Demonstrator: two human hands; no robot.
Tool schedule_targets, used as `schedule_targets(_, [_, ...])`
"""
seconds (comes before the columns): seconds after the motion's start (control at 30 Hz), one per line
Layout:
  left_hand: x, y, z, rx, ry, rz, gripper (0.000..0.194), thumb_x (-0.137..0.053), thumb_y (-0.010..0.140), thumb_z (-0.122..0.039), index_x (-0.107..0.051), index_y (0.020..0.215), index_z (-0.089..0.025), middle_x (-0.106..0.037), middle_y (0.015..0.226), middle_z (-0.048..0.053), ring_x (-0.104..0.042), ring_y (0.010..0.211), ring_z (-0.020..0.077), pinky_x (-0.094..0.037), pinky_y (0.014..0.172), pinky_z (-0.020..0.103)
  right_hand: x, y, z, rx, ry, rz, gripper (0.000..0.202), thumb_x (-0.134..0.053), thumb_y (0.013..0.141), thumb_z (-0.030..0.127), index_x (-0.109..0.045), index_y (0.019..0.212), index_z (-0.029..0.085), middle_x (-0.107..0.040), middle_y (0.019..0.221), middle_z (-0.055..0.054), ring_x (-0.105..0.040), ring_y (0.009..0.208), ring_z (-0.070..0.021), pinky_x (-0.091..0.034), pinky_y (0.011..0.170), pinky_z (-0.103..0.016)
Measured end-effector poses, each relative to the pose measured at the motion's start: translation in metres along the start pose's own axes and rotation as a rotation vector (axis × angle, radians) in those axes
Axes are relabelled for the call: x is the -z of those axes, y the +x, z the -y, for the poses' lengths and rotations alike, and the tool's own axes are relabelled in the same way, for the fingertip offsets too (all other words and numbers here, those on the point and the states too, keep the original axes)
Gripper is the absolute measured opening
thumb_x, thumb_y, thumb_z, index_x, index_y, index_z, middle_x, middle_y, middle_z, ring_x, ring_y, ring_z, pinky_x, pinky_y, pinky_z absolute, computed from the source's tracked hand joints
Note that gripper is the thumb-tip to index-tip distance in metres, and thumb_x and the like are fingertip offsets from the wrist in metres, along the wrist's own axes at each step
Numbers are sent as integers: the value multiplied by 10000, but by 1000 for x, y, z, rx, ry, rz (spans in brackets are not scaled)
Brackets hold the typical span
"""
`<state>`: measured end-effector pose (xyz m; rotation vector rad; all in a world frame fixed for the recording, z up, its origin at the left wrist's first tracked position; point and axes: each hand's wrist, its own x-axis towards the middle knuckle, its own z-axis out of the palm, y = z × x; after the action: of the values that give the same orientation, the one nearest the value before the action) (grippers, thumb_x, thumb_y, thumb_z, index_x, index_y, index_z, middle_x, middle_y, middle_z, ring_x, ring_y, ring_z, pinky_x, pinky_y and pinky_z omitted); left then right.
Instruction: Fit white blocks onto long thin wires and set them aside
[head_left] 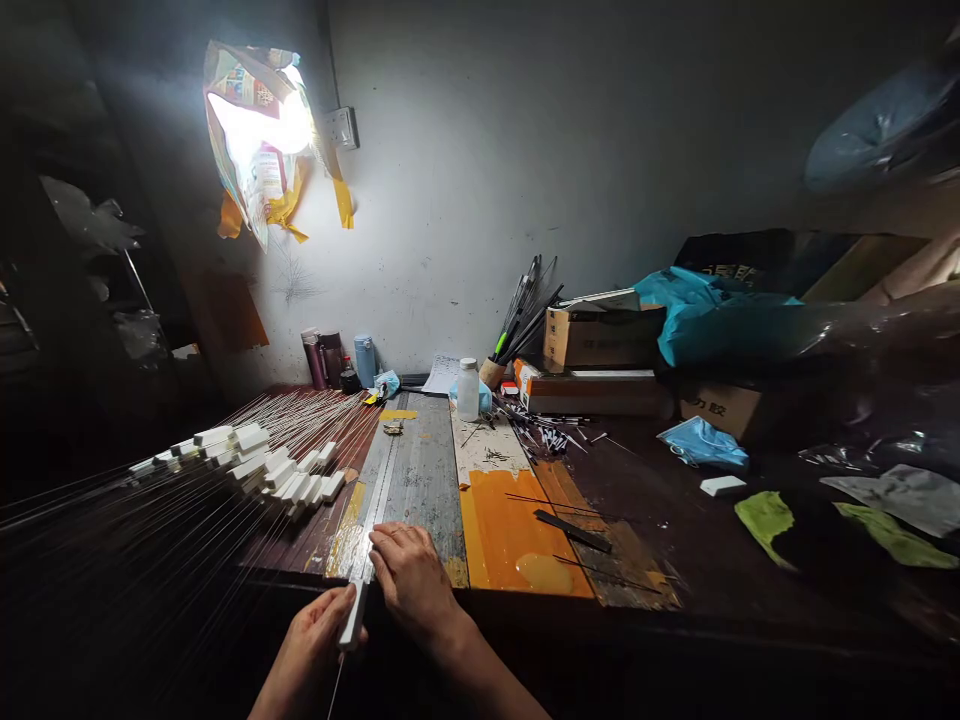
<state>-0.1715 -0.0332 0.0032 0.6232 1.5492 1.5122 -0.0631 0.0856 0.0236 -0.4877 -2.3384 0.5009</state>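
A small white block (352, 617) with a thin rod through it is held in my left hand (319, 630), just off the table's front edge. My right hand (411, 575) rests at the front of the grey board (420, 480), its fingers bent together over the thin rod near the block's upper end; what lies beneath its fingertips is hidden. The rod runs away along the board's left side. To the left, several white blocks (281, 475) on thin rods lie piled across the dark table (300, 540).
An orange sheet (502, 530) with a wet puddle (544, 573) lies right of the grey board. Behind stand a white bottle (468, 392), bottles and cups (365, 360), and cardboard boxes (592, 335). A blue mask (703, 443) lies at right. A lamp (262, 125) glows above.
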Motion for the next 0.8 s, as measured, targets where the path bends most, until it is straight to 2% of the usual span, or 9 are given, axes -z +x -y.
schedule_targets(0.23, [3, 11, 5, -19, -38, 37, 431, -740, 625, -562, -669, 672, -140, -611, 472, -1, -494, 436, 110, -334, 472, 216, -4, -2, -1, 19, 16, -15, 247, -526, 878, 131, -640, 1059, 254, -684, 1132, -44, -582, 1088, -229, -383, 981, -435])
schedule_targets(0.37, [4, 14, 1, -9, -25, 46, 475, -759, 577, -584, -656, 667, -129, -616, 462, 11, -487, 407, 112, -316, 448, 219, -3, -1, -2, 10, 91, -84, 253, -512, 873, 118, -641, 1067, 218, -699, 1073, -60, -611, 1033, -221, -410, 976, -425])
schedule_targets(0.47, [7, 8, -6, 26, -50, 66, 476, -779, 575, -552, -664, 763, -130, -640, 517, 9, -529, 444, 120, -343, 462, 216, 7, -7, 2, -20, 169, -156, 274, -445, 916, 154, -606, 1136, 179, -682, 1092, -94, -612, 1036, -212, -462, 938, -376])
schedule_targets(0.6, [16, -15, -21, -32, -105, 61, 449, -791, 616, -474, -674, 903, -149, -686, 666, 11, -597, 565, 140, -426, 575, 242, 31, -37, 16, -39, 317, -187, 267, -411, 953, 227, -587, 1153, 198, -679, 1079, -93, -635, 1010, -209, -511, 882, -341])
schedule_targets(0.7, [28, -35, -31, -113, -36, 90, 389, -774, 662, -432, -690, 922, -154, -704, 748, 29, -621, 663, 160, -442, 637, 251, 47, -69, 30, -67, 443, -134, 248, -447, 948, 259, -603, 1135, 210, -705, 992, -73, -674, 910, -203, -548, 809, -307])
schedule_targets(0.8, [39, -54, -41, -164, 22, 56, 362, -754, 692, -414, -698, 938, -155, -704, 740, 34, -626, 682, 168, -448, 646, 256, 54, -97, 41, -136, 522, -62, 250, -477, 939, 303, -628, 1118, 216, -718, 899, -53, -693, 792, -184, -567, 733, -266])
